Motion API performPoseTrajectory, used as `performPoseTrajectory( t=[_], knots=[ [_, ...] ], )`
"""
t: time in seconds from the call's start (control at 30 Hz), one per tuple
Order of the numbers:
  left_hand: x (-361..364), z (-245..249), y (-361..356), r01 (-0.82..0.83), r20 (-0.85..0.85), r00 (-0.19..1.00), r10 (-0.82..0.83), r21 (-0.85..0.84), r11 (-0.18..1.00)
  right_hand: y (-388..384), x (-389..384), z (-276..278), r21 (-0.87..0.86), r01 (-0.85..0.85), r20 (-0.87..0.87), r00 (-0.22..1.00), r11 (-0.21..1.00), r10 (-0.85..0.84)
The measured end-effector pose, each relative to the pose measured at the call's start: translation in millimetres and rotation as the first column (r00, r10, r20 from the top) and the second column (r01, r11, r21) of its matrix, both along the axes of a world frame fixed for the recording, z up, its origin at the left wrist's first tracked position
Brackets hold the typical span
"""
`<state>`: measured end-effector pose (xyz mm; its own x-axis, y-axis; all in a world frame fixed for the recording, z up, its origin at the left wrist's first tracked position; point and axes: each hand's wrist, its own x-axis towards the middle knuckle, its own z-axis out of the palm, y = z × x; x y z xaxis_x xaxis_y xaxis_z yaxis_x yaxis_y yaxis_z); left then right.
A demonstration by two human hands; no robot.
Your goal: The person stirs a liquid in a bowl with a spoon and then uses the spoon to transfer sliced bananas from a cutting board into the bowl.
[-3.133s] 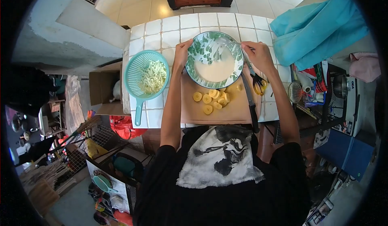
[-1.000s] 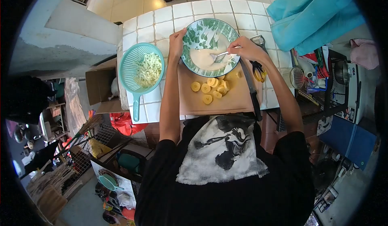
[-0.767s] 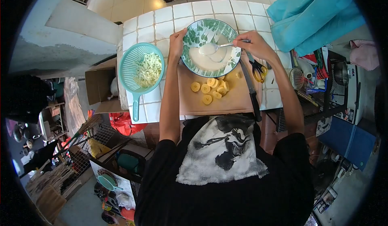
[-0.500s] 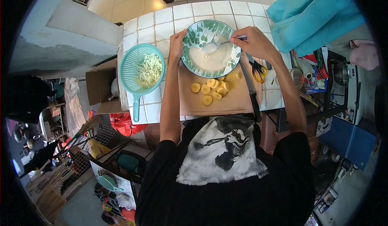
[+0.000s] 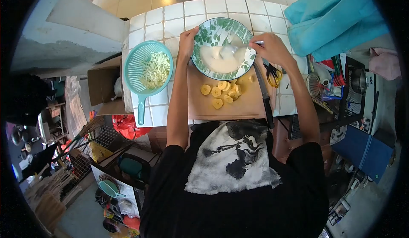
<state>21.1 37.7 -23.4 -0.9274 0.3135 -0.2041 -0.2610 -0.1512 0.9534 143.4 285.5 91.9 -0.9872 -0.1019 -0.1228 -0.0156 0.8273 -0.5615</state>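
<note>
A green-and-white bowl (image 5: pixel 207 35) holds pale, creamy batter (image 5: pixel 221 63). My left hand (image 5: pixel 188 42) grips the bowl's left rim. In my right hand (image 5: pixel 270 47), at the right rim, is a metal spoon (image 5: pixel 232 49) whose blurred head dips into the batter. Below the bowl, several yellow banana slices (image 5: pixel 217 104) lie on a tan cutting board (image 5: pixel 198 110). A black-handled knife (image 5: pixel 267 106) rests along the board's right side. Left of my left forearm is a turquoise strainer (image 5: pixel 133 70) with shredded cabbage (image 5: pixel 155 71) in it.
Scissors with yellow-and-black handles (image 5: pixel 272 77) lie on the white tiled counter (image 5: pixel 174 11), right of the knife. A turquoise cloth (image 5: pixel 330 21) drapes over the right back corner. An open cardboard box (image 5: pixel 102 84) stands at the left, above a red bag (image 5: pixel 128 126).
The spoon head has moved right through the batter and is now blurred. My right hand has shifted slightly right and down. The whole view has shifted a little.
</note>
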Motion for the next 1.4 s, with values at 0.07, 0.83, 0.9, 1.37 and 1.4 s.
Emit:
performPoseTrajectory(
  t=[0.07,0.83,0.9,1.37,1.4],
  knots=[
    [0,3,0,0.017,0.013,1.0,-0.017,-0.003,1.0,-7,-1,-4,0.009,0.023,-0.076,0.997,1.0,-0.022],
    [2,5,1,0.001,0.012,1.0,0.0,-0.022,1.0,1,12,6,0.062,0.013,-0.014,1.0,0.998,-0.012],
    [1,3,1,-0.002,0.012,1.0,0.003,-0.035,0.999,-11,14,7,0.037,-0.097,0.066,0.993,0.995,0.094],
    [1,3,0,-0.019,-0.003,1.0,0.019,-0.046,0.999,35,11,19,-0.05,0.046,0.001,0.999,0.998,-0.046],
    [0,2,0,-0.023,-0.016,1.0,0.023,-0.049,0.999,32,11,17,-0.051,0.048,0.0,0.999,0.998,-0.048]
  ],
)
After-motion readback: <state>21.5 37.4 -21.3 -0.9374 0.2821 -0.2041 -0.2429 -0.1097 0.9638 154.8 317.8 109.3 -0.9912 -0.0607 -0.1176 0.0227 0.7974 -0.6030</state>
